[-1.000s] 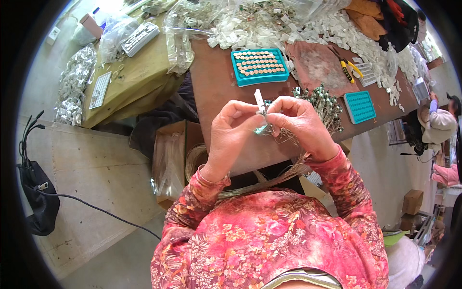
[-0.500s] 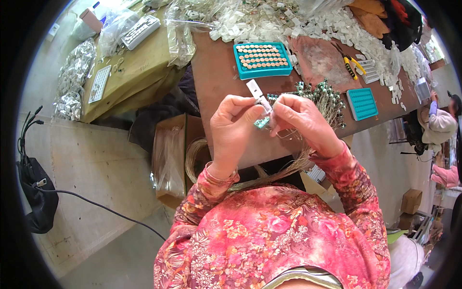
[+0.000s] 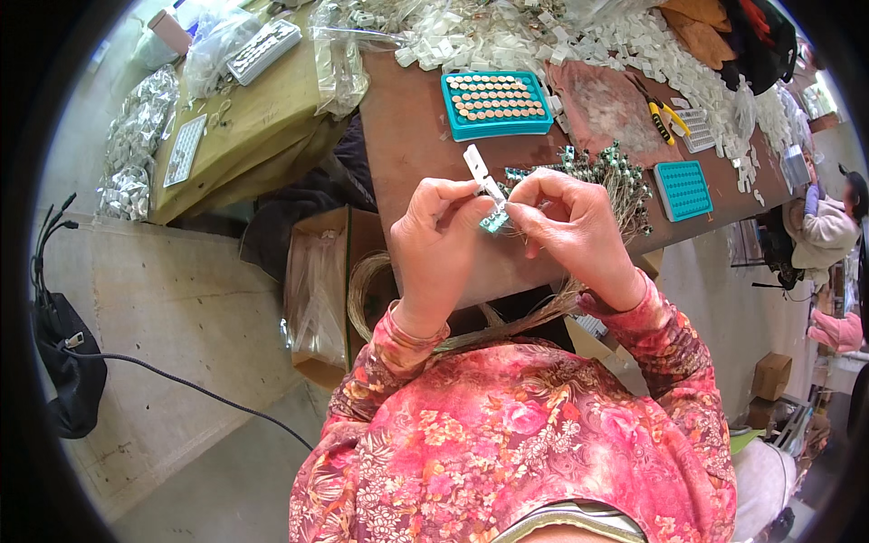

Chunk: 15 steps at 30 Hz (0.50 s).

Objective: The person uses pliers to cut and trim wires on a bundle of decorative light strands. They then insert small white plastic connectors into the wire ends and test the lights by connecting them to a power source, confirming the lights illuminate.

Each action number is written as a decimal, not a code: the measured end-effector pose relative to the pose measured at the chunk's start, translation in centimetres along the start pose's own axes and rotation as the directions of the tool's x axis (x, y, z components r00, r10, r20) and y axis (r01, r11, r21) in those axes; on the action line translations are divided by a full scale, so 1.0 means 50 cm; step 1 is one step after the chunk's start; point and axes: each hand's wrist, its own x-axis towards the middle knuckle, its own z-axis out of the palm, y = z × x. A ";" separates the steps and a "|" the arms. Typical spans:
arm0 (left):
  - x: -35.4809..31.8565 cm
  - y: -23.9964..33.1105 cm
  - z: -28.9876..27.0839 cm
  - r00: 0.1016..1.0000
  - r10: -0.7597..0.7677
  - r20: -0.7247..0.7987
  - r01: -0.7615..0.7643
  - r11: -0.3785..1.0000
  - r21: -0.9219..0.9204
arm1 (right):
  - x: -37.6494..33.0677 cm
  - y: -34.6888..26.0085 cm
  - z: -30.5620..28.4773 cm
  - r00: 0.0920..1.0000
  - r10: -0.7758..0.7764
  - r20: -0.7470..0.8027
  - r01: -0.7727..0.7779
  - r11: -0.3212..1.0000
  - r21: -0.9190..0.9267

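Observation:
Between its thumb and fingertips, my left hand [image 3: 436,244] pinches a small white plastic case [image 3: 475,163] that looks unfolded, its upper part sticking out past the fingers. My right hand [image 3: 587,233] has its thumb and index finger pressed together at the lower end of that case; what sits between those fingertips is too small to make out. A small green circuit board [image 3: 493,222] shows just below the case, beside the fingers, with thin wire near it. Beyond my right hand lies a bundle of thin wires with green boards [image 3: 620,185] on the brown table [image 3: 407,127].
A teal tray [image 3: 498,134] holds rows of round copper-coloured discs. Farther right are a smaller teal tray [image 3: 683,193], yellow-handled pliers [image 3: 661,124] and a reddish cloth [image 3: 593,109]. White plastic pieces [image 3: 534,36] heap along the back. A wire coil [image 3: 364,294] hangs below the table edge.
My right hand's fingers have shifted and closed in at the case's lower end. More of the green circuit board shows below the case. My left hand keeps its pinch.

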 end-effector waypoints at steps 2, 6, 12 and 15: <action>0.002 -0.004 -0.001 0.999 -0.030 0.029 0.032 0.997 -0.067 | 0.000 0.002 0.002 1.000 0.014 -0.007 -0.013 0.999 0.045; 0.003 -0.011 0.009 0.980 -0.180 0.087 0.200 0.900 -0.387 | -0.006 0.013 0.013 0.999 0.034 -0.011 -0.033 0.995 0.094; 0.000 -0.017 0.025 0.942 -0.328 0.073 0.318 0.799 -0.511 | -0.011 0.030 0.023 0.992 0.125 -0.005 -0.114 0.918 0.381; 0.002 -0.015 0.025 0.933 -0.346 0.094 0.343 0.785 -0.516 | -0.003 0.038 0.030 0.999 0.015 -0.048 -0.005 0.978 0.210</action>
